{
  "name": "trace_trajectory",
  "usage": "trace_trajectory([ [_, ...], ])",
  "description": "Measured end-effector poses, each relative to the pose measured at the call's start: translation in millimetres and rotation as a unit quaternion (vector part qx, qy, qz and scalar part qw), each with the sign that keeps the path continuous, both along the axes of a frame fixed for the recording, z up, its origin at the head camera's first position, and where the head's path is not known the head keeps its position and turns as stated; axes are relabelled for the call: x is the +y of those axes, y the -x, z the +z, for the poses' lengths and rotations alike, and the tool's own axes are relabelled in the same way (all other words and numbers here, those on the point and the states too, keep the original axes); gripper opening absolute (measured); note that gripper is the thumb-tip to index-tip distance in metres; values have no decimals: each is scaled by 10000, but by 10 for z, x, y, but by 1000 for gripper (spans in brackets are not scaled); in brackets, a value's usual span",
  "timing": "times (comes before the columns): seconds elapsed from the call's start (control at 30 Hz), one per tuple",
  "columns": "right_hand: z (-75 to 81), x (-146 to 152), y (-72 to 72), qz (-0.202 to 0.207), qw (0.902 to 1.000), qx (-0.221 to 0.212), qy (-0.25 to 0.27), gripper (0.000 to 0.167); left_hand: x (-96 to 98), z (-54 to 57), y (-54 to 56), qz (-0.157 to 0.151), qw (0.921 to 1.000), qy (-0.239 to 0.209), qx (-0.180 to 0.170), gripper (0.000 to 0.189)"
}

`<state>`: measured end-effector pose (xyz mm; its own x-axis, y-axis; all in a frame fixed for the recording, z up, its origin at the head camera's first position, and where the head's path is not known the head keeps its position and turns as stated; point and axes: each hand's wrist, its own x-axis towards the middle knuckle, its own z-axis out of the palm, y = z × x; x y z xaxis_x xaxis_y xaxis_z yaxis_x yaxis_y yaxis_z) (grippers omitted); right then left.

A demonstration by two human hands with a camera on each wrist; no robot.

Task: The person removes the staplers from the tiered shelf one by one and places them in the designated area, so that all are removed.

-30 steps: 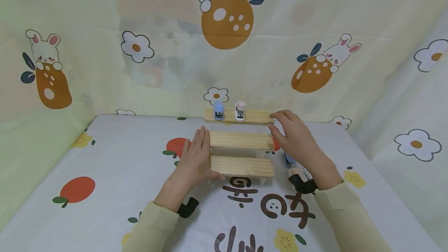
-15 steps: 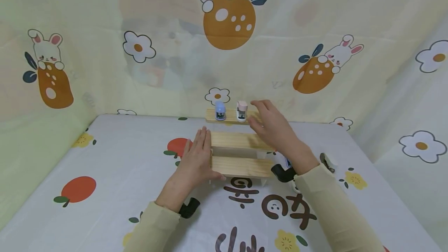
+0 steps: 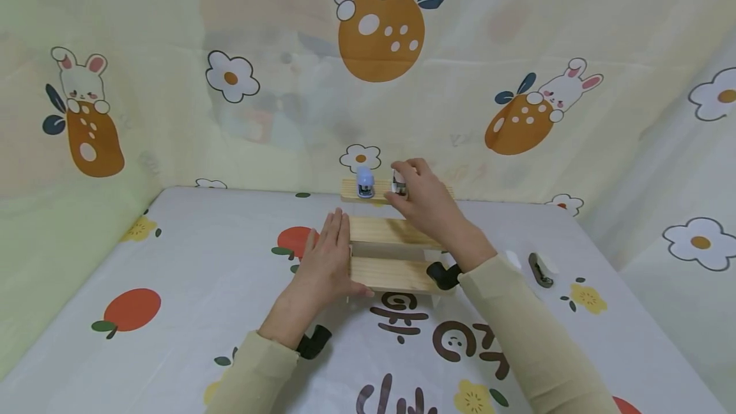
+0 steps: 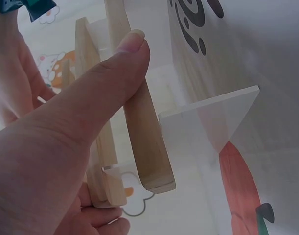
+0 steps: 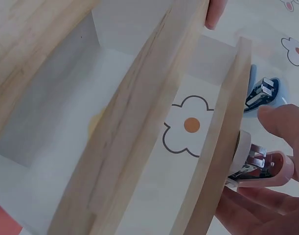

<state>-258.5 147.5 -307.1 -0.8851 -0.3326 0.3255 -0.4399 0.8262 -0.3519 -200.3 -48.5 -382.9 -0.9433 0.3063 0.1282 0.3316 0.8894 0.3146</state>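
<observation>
A wooden stepped shelf has a top plank (image 3: 349, 191), a middle plank (image 3: 376, 230) and a lower plank (image 3: 391, 273) on white side panels (image 4: 208, 117). My left hand (image 3: 324, 260) lies with straight fingers along its left end, thumb (image 4: 105, 83) resting on the lower plank's front edge. On the top plank stand a blue mini stapler (image 3: 365, 183) and a pink and white mini stapler (image 5: 266, 171). My right hand (image 3: 431, 206) reaches over the shelf with fingers and thumb curled round the pink stapler, hiding part of it.
A dark grey and white stapler (image 3: 542, 270) lies on the tablecloth right of the shelf. Beside my right sleeve (image 3: 535, 331) the edge of another white thing (image 3: 513, 259) shows. A printed curtain (image 3: 276, 133) hangs close behind the top plank.
My right hand has moved left along the top plank, from its right end to the pink stapler, and closed round it. The left hand stays on the shelf's left end.
</observation>
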Motion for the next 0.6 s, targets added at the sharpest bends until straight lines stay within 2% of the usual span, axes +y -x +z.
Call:
trace_trajectory([
  [0.27, -19, -29, 27, -208, 9996, 91, -138, 51, 9, -10, 11, 31, 10000, 77, 11, 141],
  [0.6, -27, -15, 8, -101, 9995, 274, -73, 47, 3, -8, 8, 14, 10000, 75, 27, 142],
])
